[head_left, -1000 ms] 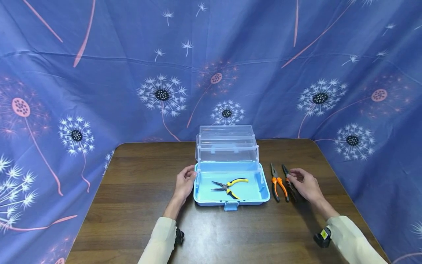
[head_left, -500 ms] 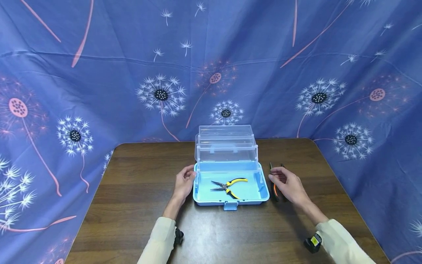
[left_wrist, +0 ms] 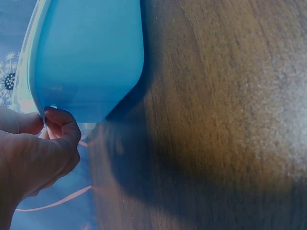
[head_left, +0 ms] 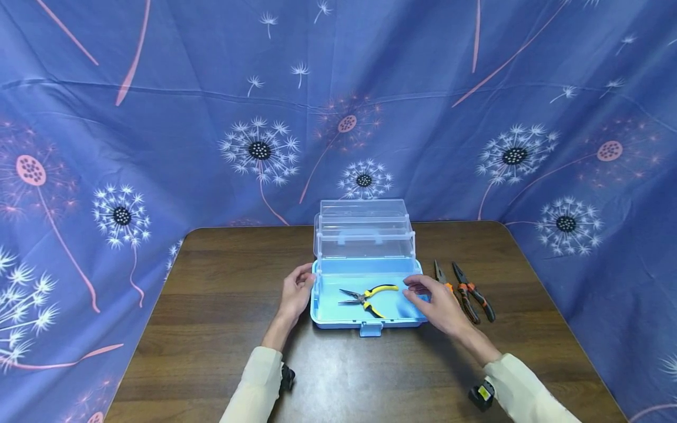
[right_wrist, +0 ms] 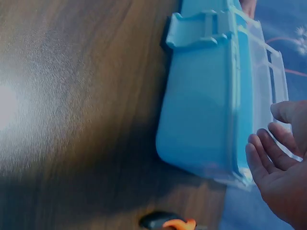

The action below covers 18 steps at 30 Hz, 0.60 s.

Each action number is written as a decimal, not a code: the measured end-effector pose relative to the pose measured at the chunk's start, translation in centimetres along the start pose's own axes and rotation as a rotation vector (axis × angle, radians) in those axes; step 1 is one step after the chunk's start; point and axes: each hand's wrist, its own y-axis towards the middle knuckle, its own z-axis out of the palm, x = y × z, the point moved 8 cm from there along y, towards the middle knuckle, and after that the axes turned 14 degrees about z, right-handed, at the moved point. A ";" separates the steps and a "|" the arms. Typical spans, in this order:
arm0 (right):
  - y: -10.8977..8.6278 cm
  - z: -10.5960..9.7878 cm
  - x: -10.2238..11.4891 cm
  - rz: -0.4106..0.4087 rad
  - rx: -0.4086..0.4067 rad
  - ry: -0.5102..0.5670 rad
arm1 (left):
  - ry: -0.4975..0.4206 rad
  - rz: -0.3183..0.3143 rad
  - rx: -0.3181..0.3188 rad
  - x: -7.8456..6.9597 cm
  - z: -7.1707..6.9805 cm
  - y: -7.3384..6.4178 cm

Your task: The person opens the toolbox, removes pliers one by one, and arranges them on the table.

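Note:
A light blue toolbox (head_left: pixel 338 324) stands on the table with its clear lid (head_left: pixel 365 226) raised at the back. Inside it lie needle-nose pliers (head_left: pixel 376 290) with yellow and black handles, jaws spread. My left hand (head_left: pixel 296 296) pinches the box's left rim between thumb and fingers; the left wrist view shows this grip on the rim (left_wrist: pixel 39 91). Over the right end of the box hovers my right hand (head_left: pixel 436 302), fingers loosely bent and nothing between them. In the right wrist view that hand (right_wrist: pixel 283 158) is beside the open top.
Right of the box lie orange-handled long-nose pliers (head_left: pixel 440 273), partly hidden behind the right hand, and another pair of pliers (head_left: pixel 471 291) with dark and orange handles. A latch (head_left: pixel 370 330) juts from the box's front. A patterned blue cloth (head_left: pixel 211 147) hangs behind the table (head_left: pixel 222 305).
My right hand has moved left from the dark-and-orange pliers, past the orange-handled pair, to above the box's right end. The left hand keeps its place at the rim.

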 end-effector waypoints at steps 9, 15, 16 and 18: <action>0.6 3.7 1.0 -0.065 0.114 -0.029 | 0.018 -0.014 -0.001 -0.1 -0.1 0.0; 1.2 5.6 1.2 -0.074 0.183 -0.028 | 0.035 -0.032 0.005 0.1 0.1 0.0; 1.4 5.9 1.2 -0.080 0.188 -0.034 | 0.032 -0.037 0.003 0.1 0.1 0.0; 1.6 6.4 1.4 -0.084 0.197 -0.045 | 0.024 -0.027 0.002 0.1 0.1 0.0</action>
